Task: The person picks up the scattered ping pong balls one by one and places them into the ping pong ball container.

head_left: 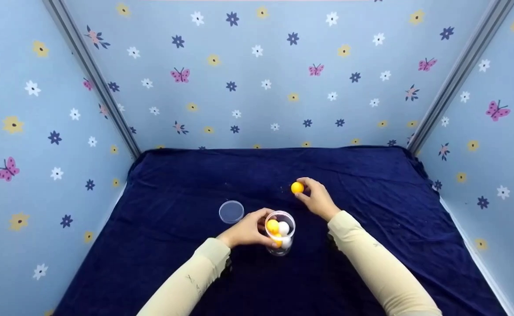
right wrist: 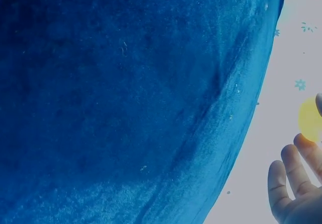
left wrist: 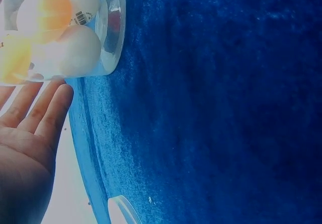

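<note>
In the head view my left hand (head_left: 249,229) grips a clear plastic jar (head_left: 280,252) by its left side. White and orange ping-pong balls (head_left: 273,226) fill much of the jar, whose top is uncovered. The left wrist view shows the same jar (left wrist: 111,32) from the side, with a white ball (left wrist: 80,51) low in it and fingers against its wall. To the right of the jar and farther back, my right hand (head_left: 319,199) pinches an orange ping-pong ball (head_left: 297,188) between thumb and fingers. That ball (right wrist: 309,119) is cut by the frame edge in the right wrist view.
A clear round lid (head_left: 231,212) lies on the dark blue cloth (head_left: 173,188), left of the jar. Patterned light-blue walls (head_left: 274,87) enclose the back and both sides, with grey metal posts (head_left: 91,74) at the corners.
</note>
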The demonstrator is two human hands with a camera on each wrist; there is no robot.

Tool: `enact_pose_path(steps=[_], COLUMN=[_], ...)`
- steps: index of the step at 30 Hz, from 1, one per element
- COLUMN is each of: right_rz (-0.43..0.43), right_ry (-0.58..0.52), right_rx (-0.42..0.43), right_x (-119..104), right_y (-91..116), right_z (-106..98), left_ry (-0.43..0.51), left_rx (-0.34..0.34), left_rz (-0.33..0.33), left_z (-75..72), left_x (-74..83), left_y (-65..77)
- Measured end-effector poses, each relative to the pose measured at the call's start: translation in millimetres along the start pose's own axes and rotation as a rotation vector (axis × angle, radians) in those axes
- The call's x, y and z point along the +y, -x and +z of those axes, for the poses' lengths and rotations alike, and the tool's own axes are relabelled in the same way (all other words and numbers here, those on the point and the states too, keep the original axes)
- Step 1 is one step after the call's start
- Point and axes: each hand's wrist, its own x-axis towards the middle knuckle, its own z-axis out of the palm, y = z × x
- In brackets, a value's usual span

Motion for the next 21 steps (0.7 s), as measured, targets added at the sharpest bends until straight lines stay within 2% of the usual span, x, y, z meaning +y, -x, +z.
enact_pose_path(steps=[9, 21], right_rz=[-0.052, -0.080], right_ry=[-0.003, -0.003], right_rx=[0.034, 0.041], right_x=[-6, -16], right_y=[9, 19], right_z=[-5, -14], left_ry=[-0.008, -0.007], left_rx=[0.002, -0.011], left_rz=[0.010, 0.021], left_z=[-0.9, -0.2], left_x=[-0.8, -1.7], left_y=[0.6, -0.4])
